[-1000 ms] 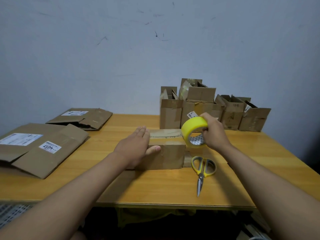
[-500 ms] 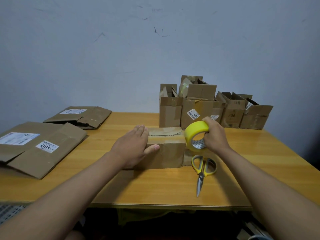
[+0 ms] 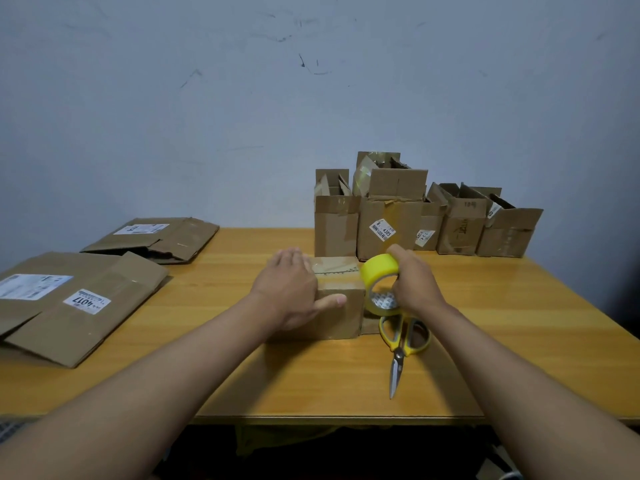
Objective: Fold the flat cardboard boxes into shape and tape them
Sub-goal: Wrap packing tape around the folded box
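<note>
Small cardboard box (image 3: 341,306) at frame centre on tabletop (image 3: 519,323), pressed by left hand (image 3: 289,292), fingers flat. Yellow tape roll (image 3: 379,271) gripped by right hand (image 3: 417,285) at box's right edge. Scissors (image 3: 401,344) lying below roll.

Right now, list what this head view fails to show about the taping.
- Left end of the small box: covered by the left hand.
- Tape strip from the tape roll to the box: clear tape, too faint to tell whether it is stuck; the right hand hides part of the roll.
- Label print on the folded boxes: too small.
- Flat cardboard: cut by the left edge.
</note>
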